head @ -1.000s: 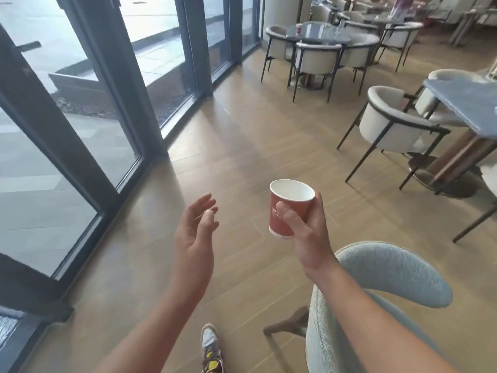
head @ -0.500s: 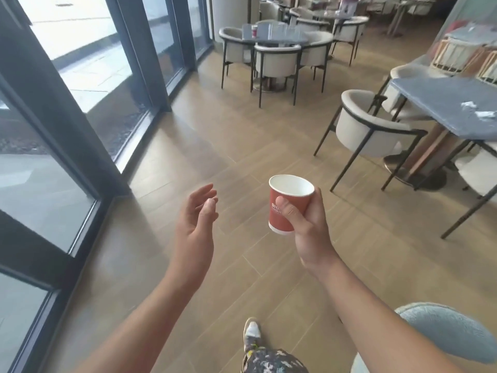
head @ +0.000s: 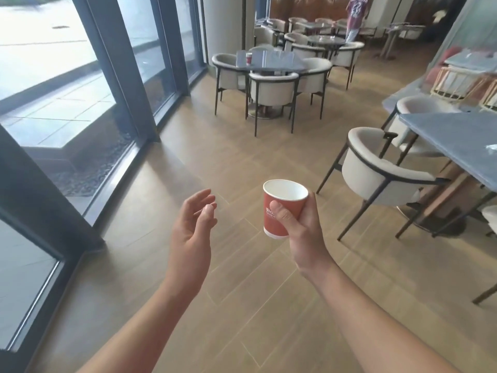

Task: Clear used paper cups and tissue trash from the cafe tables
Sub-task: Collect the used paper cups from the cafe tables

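My right hand (head: pixel 302 230) is shut on a red paper cup (head: pixel 279 208) with a white inside, held upright above the wooden floor. My left hand (head: pixel 192 230) hangs open and empty beside it, fingers loosely curled, about a hand's width to the left. A second red paper cup (head: pixel 249 59) stands on the grey table (head: pixel 271 61) farther ahead. A small white scrap, maybe tissue (head: pixel 490 148), lies on the grey table (head: pixel 451 138) at the right edge.
White armchairs (head: pixel 376 173) ring the right table, and more chairs (head: pixel 271 90) surround the far table. Tall glass windows with dark frames (head: pixel 113 65) run along the left. A person in a pink shirt (head: pixel 356 16) stands at the back.
The view has moved forward along the windows and lifted. The blue chair and my shoe have dropped out of view. Both hands keep the same pose, cup still held.
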